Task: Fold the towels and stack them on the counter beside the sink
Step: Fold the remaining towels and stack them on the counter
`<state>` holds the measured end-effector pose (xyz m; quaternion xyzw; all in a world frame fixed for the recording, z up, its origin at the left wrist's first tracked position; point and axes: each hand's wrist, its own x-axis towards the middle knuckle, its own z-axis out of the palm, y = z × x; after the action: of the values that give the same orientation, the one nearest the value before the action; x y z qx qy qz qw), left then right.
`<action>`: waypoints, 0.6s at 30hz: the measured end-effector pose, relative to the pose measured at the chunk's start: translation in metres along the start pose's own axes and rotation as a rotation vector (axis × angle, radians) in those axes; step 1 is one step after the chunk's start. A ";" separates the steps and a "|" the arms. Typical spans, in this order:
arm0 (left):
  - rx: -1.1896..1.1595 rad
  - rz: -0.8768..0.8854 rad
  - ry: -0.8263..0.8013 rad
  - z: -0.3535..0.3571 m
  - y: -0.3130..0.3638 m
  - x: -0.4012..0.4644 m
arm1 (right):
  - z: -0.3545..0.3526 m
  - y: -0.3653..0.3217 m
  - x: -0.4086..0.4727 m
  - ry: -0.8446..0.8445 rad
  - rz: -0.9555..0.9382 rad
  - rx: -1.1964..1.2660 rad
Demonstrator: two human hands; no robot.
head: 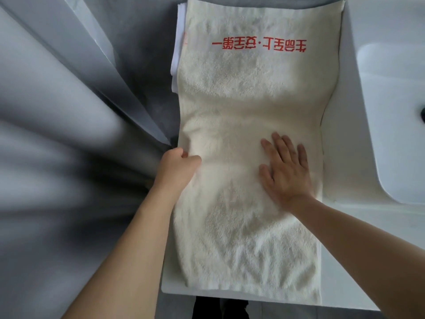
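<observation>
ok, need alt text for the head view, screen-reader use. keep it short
Seen from above, a cream towel with red lettering lies lengthwise on a white counter beside the sink. The right hand presses flat on its middle while the left hand grips its left edge. More white towels show underneath at the far left.

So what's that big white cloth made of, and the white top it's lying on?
The towel looks like cream cotton terry: its surface is fuzzy with tiny loops, and it rumples softly where the right hand presses it flat. The counter looks hard, smooth and slightly glossy, maybe ceramic or a stone-like resin; the picture cannot settle which.
</observation>
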<state>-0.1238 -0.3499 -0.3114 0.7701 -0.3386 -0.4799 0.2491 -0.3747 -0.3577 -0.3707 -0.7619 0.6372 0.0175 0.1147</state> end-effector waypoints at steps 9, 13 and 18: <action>0.010 0.053 0.316 -0.014 -0.024 -0.012 | 0.000 0.002 -0.001 -0.002 -0.001 -0.023; 0.020 -0.047 0.121 -0.017 -0.051 -0.041 | -0.004 0.004 0.000 -0.060 -0.008 -0.049; -0.062 -0.215 -0.008 -0.030 -0.076 -0.064 | -0.021 -0.014 -0.060 0.025 -0.071 0.032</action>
<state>-0.0953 -0.2499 -0.3166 0.7920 -0.2400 -0.5170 0.2187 -0.3747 -0.3019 -0.3376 -0.7823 0.6113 -0.0061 0.1194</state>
